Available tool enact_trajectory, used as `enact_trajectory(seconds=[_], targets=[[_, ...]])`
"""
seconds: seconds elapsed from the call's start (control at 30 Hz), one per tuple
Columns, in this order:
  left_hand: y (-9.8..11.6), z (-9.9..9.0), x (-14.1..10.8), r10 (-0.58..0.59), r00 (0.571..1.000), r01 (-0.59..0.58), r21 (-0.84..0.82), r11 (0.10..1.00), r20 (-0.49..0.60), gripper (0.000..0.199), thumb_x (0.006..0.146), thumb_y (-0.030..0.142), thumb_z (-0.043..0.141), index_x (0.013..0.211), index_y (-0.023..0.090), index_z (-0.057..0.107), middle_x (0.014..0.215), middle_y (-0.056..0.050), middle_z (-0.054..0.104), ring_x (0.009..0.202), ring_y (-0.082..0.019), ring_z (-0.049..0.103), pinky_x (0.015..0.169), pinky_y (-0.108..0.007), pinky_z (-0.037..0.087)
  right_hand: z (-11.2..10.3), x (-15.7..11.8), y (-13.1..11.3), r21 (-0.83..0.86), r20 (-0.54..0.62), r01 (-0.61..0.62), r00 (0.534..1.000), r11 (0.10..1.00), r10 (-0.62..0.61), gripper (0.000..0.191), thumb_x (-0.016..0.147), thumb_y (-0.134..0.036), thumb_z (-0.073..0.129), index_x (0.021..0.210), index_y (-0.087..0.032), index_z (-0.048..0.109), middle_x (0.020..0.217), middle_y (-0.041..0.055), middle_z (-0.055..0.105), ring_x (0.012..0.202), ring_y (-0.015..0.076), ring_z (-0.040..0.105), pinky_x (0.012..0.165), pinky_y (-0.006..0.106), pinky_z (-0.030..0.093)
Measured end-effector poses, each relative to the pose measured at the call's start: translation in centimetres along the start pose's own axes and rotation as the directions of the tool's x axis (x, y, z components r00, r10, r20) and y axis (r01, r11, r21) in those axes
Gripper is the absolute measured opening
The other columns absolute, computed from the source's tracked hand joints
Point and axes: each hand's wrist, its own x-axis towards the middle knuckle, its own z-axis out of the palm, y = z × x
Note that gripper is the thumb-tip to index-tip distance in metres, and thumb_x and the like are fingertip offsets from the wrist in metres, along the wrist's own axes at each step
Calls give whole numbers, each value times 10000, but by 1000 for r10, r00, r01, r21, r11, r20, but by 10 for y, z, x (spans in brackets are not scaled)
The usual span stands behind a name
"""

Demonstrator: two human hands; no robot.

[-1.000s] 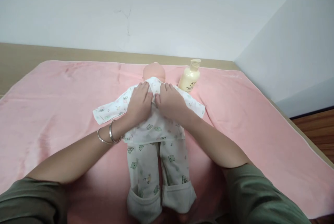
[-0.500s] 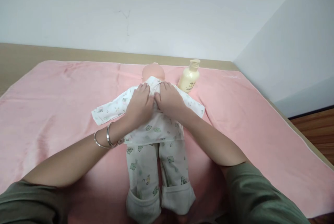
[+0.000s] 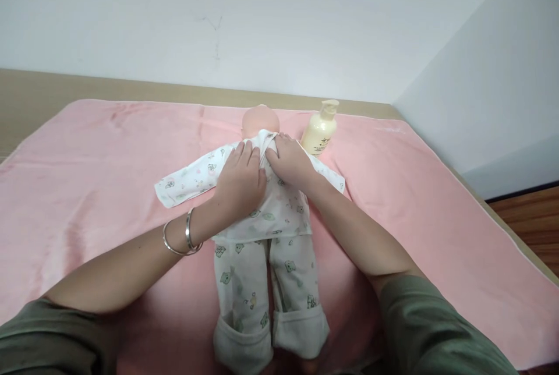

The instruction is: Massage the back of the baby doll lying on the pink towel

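Observation:
A doll (image 3: 261, 120) lies on a pink cloth with its head toward the wall, dressed in a white printed top (image 3: 279, 212) and matching trousers (image 3: 247, 287) with turned-up cuffs. My left hand (image 3: 241, 180) rests flat on the left side of the chest, fingers extended and slightly apart. At the neckline, right of centre, my right hand (image 3: 292, 159) has its fingers curled on the fabric, the thumb near the front opening. Both sleeves are spread out sideways. Part of the doll's face is hidden by the collar.
A pale yellow pump bottle (image 3: 320, 130) stands on the pink cloth (image 3: 428, 218) just right of the doll's head. Behind the cloth runs the table's wooden edge (image 3: 174, 92) against a white wall. Another wall rises at the right.
My left hand has slid slightly down and right over the chest. My right hand has shifted slightly right at the collar, and the neckline fabric now shows between the hands. The view has shifted slightly.

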Motion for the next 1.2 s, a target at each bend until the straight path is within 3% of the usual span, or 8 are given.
enact_trajectory(seconds=[0.1,0.27,0.43,0.63,0.77,0.93,1.07,1.2], targets=[[-19,-2,15,16,999,-14,-48,999,45,395,880,188,356,1172,110,611,1319,-209,624,1367,-371,491,1221,-620,324,1,-18,-16,-58,-12,32,999,998,-33,501,965,-252,382,1320,56,555,1392,284,599,1328,389,527,1170,495,379],[-30,-4,32,-223,975,222,-85,971,0,288,858,181,335,988,190,591,1009,-143,657,1044,-325,614,1021,-560,499,12,-43,-36,-60,-128,51,990,997,-58,607,982,-279,372,1492,49,400,1552,295,443,1484,405,369,1231,559,297],[-17,-5,27,-248,968,248,-10,969,24,425,896,214,301,1192,126,593,1230,-172,655,1208,-320,583,1117,-522,448,11,-20,-17,55,-34,3,999,998,-1,594,965,-295,364,1461,14,469,1537,253,492,1484,391,386,1235,550,302],[-21,2,26,-244,970,244,25,969,16,582,933,261,270,1397,5,512,1449,-224,564,1361,-329,503,1221,-509,355,7,-3,-3,102,42,-69,997,992,65,668,983,-376,343,1517,22,390,1625,247,376,1551,387,277,1262,554,238],[-23,2,25,-209,978,207,59,977,22,579,947,243,267,1403,-26,502,1422,-253,572,1352,-341,509,1208,-526,365,5,-2,3,111,24,-1,1000,994,-2,595,970,-381,381,1423,-9,487,1518,254,510,1445,379,426,1218,552,302],[-11,2,11,-65,998,62,124,990,21,556,963,225,286,1426,-28,461,1459,-283,520,1424,-392,436,1198,-600,344,-6,7,16,175,79,79,992,981,-94,457,969,-443,423,1249,-116,579,1284,187,667,1173,334,597,1042,503,472],[-3,-2,7,-31,999,28,114,993,23,539,951,205,299,1420,1,468,1503,-271,486,1447,-386,409,1192,-601,353,-2,-6,0,16,36,83,996,996,-83,478,995,-310,360,1317,-14,550,1346,259,625,1265,370,559,1105,539,424],[-18,-10,26,-101,992,100,14,995,76,450,927,200,287,1205,75,617,1255,-206,665,1209,-327,593,1110,-527,455,9,-44,-34,-147,-89,141,984,979,-155,545,1006,-243,323,1454,41,451,1524,307,479,1449,418,422,1200,601,323]])
